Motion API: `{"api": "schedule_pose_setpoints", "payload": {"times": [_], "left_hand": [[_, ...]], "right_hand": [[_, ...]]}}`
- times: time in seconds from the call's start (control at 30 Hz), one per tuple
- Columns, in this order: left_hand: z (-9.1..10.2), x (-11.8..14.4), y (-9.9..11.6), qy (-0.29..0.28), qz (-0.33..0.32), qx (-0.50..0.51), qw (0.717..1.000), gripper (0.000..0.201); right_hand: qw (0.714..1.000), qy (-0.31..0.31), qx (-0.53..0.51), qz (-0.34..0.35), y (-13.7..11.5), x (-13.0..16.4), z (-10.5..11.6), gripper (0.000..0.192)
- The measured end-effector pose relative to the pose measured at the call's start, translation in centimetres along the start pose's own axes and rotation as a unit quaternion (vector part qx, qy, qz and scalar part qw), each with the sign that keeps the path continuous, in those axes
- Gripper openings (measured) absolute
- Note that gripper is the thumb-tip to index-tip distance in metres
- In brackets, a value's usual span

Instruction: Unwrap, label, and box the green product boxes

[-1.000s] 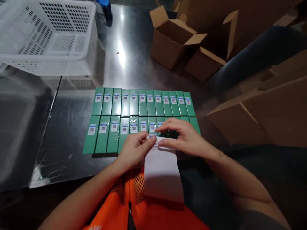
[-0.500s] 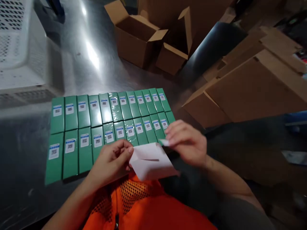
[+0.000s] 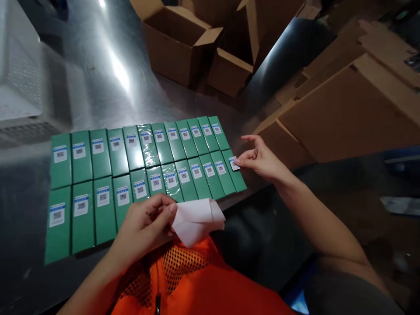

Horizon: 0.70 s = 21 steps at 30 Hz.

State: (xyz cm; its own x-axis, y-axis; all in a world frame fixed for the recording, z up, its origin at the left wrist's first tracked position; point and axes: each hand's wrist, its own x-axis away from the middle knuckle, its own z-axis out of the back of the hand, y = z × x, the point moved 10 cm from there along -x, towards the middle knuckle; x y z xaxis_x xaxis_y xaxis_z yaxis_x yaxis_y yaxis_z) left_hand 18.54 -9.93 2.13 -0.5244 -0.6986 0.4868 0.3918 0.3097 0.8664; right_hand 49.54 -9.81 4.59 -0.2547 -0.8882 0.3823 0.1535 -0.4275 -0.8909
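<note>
Two rows of green boxes (image 3: 126, 158) stand side by side on the metal table, each showing a white-and-blue sticker with a square code. At the right end of the near row, my right hand (image 3: 262, 159) has its thumb and a bent finger on the edge of a sticker (image 3: 233, 163), which lies against the last box (image 3: 239, 179). Its index finger is stretched away. My left hand (image 3: 147, 221) pinches a curled white backing sheet (image 3: 197, 218) in front of the near row. Some boxes have shiny clear film over them.
A white perforated plastic crate (image 3: 19, 65) stands at the far left. Open cardboard boxes (image 3: 170, 50) sit at the back, with more cardboard (image 3: 348, 118) at the right. The metal table (image 3: 92, 92) is shiny; its near edge runs below the boxes.
My right hand has moved right and up from beside the backing sheet, bringing the sticker onto the last near-row box. The sheet has curled in my left hand. The camera view has shifted.
</note>
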Motion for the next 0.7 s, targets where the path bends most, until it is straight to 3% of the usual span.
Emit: {"api": "schedule_pose_setpoints", "payload": {"times": [0.2,0.33,0.47,0.57,0.63,0.7], "left_hand": [[0.0,0.1,-0.5,-0.005,0.012,-0.004,1.0,0.037],[0.1,-0.3,0.0,0.004,-0.003,0.005,1.0,0.032],[-0.4,0.1,1.4,0.029,-0.039,0.055,0.997,0.028],[-0.7,1.5,1.9,0.0,-0.045,0.151,0.988,0.035],[0.3,3.2,1.9,-0.027,-0.042,0.219,0.974,0.04],[3.8,5.7,1.1,0.009,-0.051,0.273,0.961,0.042]], "right_hand": [[0.999,0.026,0.024,-0.012,0.9,-0.2,-0.3,0.073],[0.991,0.05,0.123,0.018,0.3,-0.5,-0.2,0.067],[0.972,0.017,0.234,0.022,-1.2,-0.9,-0.6,0.066],[0.944,0.059,0.325,-0.008,-1.3,-1.4,1.3,0.073],[0.948,0.055,0.312,-0.035,0.0,-2.0,1.8,0.074],[0.962,0.042,0.269,-0.014,0.6,-2.6,1.4,0.066]]}}
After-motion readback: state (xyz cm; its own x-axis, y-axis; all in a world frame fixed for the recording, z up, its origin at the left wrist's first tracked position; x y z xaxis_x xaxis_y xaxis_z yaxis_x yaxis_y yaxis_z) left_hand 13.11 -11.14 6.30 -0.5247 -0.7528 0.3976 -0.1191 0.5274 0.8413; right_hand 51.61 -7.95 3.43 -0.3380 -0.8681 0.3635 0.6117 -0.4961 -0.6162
